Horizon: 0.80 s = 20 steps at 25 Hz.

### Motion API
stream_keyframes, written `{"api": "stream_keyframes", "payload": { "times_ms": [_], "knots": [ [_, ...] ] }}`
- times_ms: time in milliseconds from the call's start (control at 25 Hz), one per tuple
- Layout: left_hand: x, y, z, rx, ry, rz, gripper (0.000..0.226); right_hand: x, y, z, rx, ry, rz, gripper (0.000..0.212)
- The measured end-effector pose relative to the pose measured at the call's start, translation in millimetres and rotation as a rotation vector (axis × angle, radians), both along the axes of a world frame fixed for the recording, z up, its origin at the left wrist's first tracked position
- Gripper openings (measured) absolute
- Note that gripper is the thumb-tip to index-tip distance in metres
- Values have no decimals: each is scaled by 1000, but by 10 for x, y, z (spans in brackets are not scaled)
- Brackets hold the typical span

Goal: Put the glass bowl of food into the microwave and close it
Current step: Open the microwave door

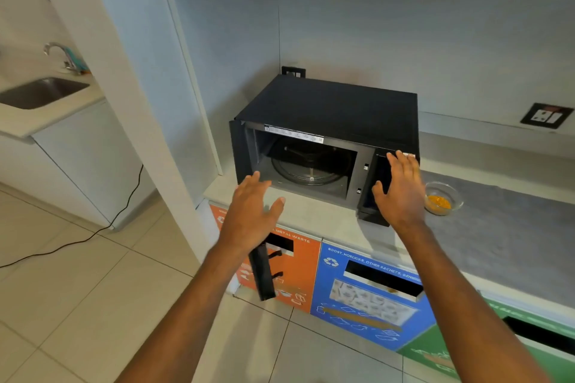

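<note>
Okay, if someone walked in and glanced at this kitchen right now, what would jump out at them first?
Probably the black microwave on the counter, its door swung wide open and the turntable bare. Both empty hands hover before it, the left hand by the opening, the right hand over the control panel. Just right sits the glass bowl of orange food.

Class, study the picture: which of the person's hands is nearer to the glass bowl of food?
Right. The right hand is raised just left of the glass bowl, before the microwave's control panel. The left hand is much farther left, beyond the open cavity.
</note>
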<state>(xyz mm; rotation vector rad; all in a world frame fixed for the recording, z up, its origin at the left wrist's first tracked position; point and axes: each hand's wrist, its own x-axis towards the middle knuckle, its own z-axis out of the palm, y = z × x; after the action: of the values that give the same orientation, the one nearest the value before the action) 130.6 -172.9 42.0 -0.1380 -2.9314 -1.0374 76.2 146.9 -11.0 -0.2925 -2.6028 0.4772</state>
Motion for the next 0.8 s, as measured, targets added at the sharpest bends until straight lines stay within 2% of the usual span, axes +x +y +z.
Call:
{"api": "stream_keyframes", "payload": {
  "times_ms": [160, 320, 800],
  "knots": [
    [99, -403, 29, -180, -69, 48, 77, 23, -13, 32, 24, -56, 3, 77],
    [80, -626, -36, -379, 0, 85, 82, 42, -9, 70, 62, -129, -14, 78],
    [12, -542, -139, -535, 98, 246, 77, 32, 74, 79, 106, -180, 25, 80]
  ]
}}
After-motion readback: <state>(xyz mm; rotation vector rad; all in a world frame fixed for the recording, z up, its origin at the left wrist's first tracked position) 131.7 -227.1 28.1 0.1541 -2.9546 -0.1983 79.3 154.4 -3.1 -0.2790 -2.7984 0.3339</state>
